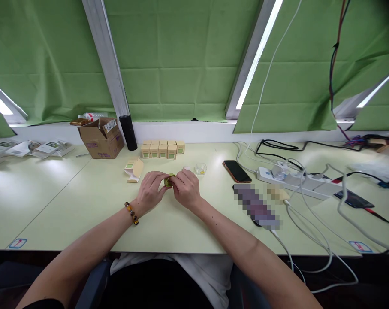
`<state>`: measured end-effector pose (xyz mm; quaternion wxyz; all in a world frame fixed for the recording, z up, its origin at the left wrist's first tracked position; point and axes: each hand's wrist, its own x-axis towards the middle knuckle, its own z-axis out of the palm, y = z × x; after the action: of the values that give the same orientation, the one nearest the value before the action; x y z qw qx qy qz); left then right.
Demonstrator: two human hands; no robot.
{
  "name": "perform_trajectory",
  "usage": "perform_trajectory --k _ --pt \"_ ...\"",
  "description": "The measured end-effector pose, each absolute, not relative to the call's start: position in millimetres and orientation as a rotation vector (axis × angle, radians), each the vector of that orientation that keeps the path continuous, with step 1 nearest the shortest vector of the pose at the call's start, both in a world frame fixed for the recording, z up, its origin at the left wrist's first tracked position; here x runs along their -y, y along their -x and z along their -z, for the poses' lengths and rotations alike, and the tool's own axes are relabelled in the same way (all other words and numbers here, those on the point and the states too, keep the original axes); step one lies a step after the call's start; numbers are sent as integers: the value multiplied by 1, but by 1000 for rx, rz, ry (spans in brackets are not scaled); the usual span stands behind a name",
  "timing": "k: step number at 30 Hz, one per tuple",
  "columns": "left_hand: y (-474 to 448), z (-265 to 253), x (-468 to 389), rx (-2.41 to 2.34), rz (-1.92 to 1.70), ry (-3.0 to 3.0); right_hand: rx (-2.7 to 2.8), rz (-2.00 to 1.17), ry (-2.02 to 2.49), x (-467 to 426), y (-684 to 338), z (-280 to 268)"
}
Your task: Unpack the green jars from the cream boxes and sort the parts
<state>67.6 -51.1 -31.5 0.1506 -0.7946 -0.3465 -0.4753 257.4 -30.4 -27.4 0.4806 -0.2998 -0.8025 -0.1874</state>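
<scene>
Both my hands meet over the middle of the table, fingers closed around a small green round object (168, 181) whose kind I cannot make out. My left hand (152, 191) pinches it from the left, and a beaded bracelet (131, 213) circles that wrist. From the right, my right hand (187, 189) grips it with fingertips that partly cover it. An opened small cardboard box (134, 170) lies just left of my hands. Beyond my right hand sits a small clear plastic container (200, 168) with something yellow inside.
Several small tan boxes (162, 149) stand grouped at the back. A brown carton (101, 138) and a black cylinder (128, 132) are left of them. To the right lie a phone (237, 171), a blurred-out device (257, 207), a power strip (294, 183) and tangled cables.
</scene>
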Motion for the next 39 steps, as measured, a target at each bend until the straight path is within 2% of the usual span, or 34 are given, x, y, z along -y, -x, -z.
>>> perform_trajectory --k 14,23,29,39 --pt "-67 32 48 1042 1399 2255 1996 487 686 30 -260 27" --pt "-66 30 48 1046 1428 2242 2018 381 677 30 -262 28" --pt "-67 28 49 1026 1429 2219 1989 619 630 31 -263 25" --pt "-68 24 50 981 1433 2185 1902 783 559 33 -262 23"
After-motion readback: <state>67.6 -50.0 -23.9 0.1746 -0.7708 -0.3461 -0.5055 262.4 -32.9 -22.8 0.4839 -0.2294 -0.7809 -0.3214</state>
